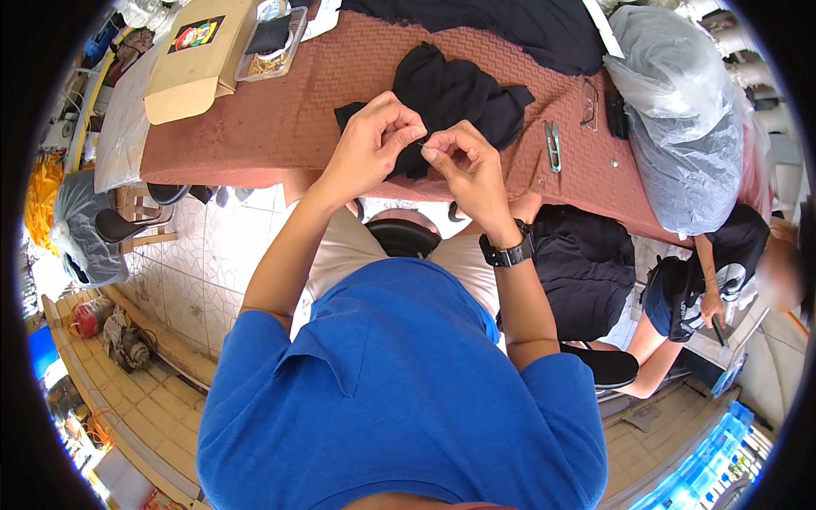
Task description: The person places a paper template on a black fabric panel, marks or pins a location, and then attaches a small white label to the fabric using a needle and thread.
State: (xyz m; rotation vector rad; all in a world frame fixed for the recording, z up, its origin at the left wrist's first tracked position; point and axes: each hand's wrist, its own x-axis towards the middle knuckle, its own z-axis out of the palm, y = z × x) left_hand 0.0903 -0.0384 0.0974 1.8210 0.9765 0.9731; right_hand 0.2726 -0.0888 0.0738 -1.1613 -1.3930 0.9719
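Observation:
Both hands meet just above the near edge of the table, their fingertips almost touching. My left hand point(374, 140) is closed in a pinch of thumb and forefinger. Facing it, my right hand point(467, 166) pinches in the same way, with a watch on its wrist. A tiny dark, thin thing shows between the fingertips, too small to name. Beneath and behind the hands lies a crumpled black cloth point(463, 93), partly covered by them. To its right rest green-handled thread snips point(553, 149), touched by neither hand.
A reddish-brown cloth covers the table point(340, 51). Far left are a cardboard box point(191, 64) and a clear plastic container point(274, 59). Eyeglasses point(589, 106) lie near a large stuffed plastic bag point(680, 119). Black fabric point(582, 272) hangs at right, near another person point(735, 255).

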